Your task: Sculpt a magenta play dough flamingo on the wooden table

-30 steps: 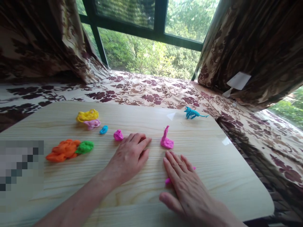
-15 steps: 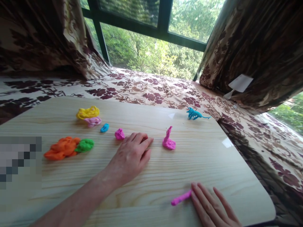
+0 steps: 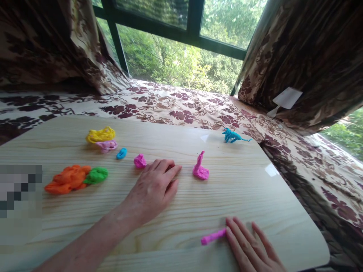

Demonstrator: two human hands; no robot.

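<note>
My right hand lies flat at the near edge of the table, fingers stretched out. Under its fingertips is one end of a thin pink clay roll; the rest sticks out to the left. My left hand rests on the tabletop, palm down, with fingers loosely bent and a little apart. Just beyond it, by the knuckles, sits a small pink clay lump. To the right of that hand stands a pink clay piece with a flat base and an upright stalk.
Orange clay touches green clay on the left of the wooden table. Yellow clay, pale pink clay and a small blue piece lie behind. A blue clay animal figure stands at the far right.
The view has shifted slightly, so the things on the table appear a little further left. The pink roll appears turned slightly under my right fingertips. My left hand stays in place.
</note>
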